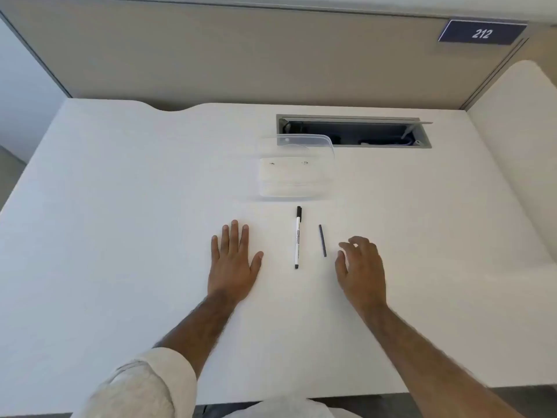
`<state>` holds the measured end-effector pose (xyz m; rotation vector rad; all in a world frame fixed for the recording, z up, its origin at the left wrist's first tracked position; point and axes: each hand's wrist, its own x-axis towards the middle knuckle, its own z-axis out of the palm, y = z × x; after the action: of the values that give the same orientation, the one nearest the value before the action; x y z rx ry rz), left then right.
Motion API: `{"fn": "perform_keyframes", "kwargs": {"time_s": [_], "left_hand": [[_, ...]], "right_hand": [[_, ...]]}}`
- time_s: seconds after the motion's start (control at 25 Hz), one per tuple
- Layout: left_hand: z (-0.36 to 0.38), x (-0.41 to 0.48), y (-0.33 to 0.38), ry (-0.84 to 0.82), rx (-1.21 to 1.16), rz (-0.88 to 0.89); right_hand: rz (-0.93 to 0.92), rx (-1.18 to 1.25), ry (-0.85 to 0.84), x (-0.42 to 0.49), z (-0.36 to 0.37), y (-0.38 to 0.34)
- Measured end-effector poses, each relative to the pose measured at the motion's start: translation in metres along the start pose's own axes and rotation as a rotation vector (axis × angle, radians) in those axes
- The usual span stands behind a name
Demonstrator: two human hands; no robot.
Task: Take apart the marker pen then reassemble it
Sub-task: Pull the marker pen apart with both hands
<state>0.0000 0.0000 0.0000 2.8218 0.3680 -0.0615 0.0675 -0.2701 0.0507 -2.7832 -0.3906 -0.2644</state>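
Observation:
A white marker pen point(297, 237) with a black cap at its far end lies lengthwise on the white desk point(120, 206), between my hands. Just to its right lies a thin dark rod point(322, 240), apart from the pen, probably its ink core. My left hand point(233, 260) rests flat on the desk left of the pen, fingers spread, holding nothing. My right hand point(360, 267) hovers right of the dark rod with fingers loosely curled and apart, a short gap from the rod, holding nothing.
A clear plastic container point(294, 170) stands just beyond the pen. Behind it an open cable hatch point(354, 131) is sunk into the desk. A beige partition with a "212" sign point(481, 33) closes the back. The desk's near edge lies under my forearms.

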Motion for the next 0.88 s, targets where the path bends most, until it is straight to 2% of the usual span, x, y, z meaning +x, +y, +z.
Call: {"fn": "perform_keyframes", "kwargs": {"time_s": [0.08,0.2,0.4,0.68,0.88], "left_hand": [[-0.005,0.0,0.001,0.001,0.001,0.006],[-0.005,0.002,-0.002,-0.013,-0.01,0.149],[-0.014,0.003,0.001,0.005,-0.064,0.344],[-0.027,0.024,0.017,0.032,-0.188,0.419],[-0.031,0.037,0.027,0.155,-0.122,0.617]], "right_hand": [[0.023,0.084,-0.074,0.003,0.002,-0.025],[0.116,0.112,-0.34,0.006,0.012,-0.062],[0.178,0.038,-0.463,0.019,0.024,-0.079],[0.28,0.1,-0.479,0.02,0.034,-0.083],[0.243,0.087,-0.461,0.019,0.029,-0.077]]}}
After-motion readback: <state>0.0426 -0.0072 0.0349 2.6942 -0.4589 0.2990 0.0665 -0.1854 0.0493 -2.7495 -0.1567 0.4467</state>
